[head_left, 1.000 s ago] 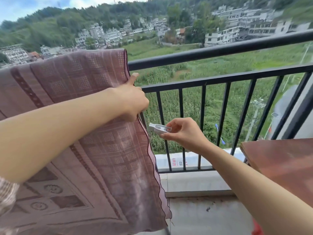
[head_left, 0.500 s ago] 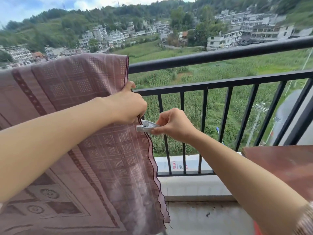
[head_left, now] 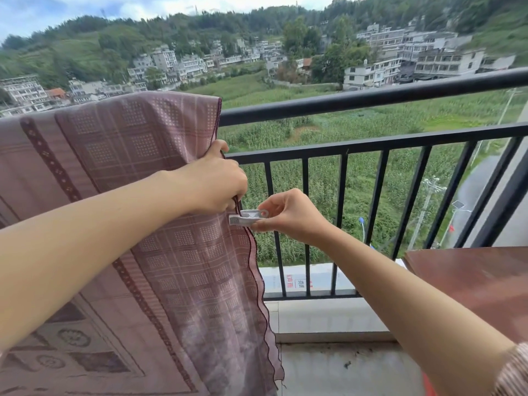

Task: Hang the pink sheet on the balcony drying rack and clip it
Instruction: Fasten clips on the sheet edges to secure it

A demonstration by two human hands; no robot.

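The sheet already hung over the railing at frame left; left hand pinched its edge, right hand held the clip there, clipping unfinished.

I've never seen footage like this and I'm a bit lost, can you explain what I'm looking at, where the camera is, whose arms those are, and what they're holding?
There is no machine here. The single picture comes from a wide-angle camera worn on a person's head, looking forward and down, so the two bare arms reaching in are that person's own.

They stand on a balcony with a black metal railing; fields, houses and hills lie beyond. A pink patterned sheet is draped over the top rail on the left side.

The left hand grips the sheet's right edge. The right hand pinches a small white clip with its tip at that same edge, just below the left hand. Whether it has bitten onto the cloth yet, I cannot tell.

At the right edge sits a reddish-brown tabletop.
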